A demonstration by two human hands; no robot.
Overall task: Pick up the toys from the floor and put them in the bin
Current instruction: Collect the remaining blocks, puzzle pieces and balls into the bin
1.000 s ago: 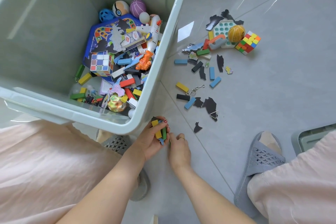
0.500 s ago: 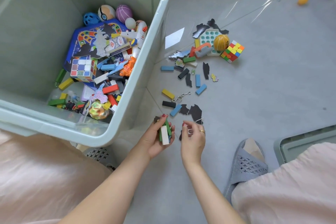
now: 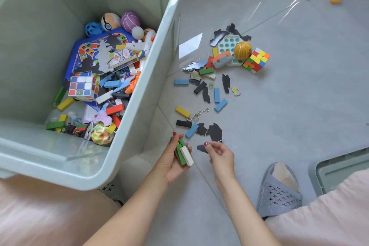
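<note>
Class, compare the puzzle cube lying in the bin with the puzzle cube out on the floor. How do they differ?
The cube in the bin shows pale white, blue and red stickers; the cube on the floor shows bright yellow, green, red and orange. The first rests on piled toys, the second on bare tile beside a yellow ball. Both are three-by-three cubes.

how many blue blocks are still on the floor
4. One blue block lies nearest the bin, two sit close together mid-pile, and one lies beside the black block, just ahead of the left hand. Others may be hidden underneath.
</note>
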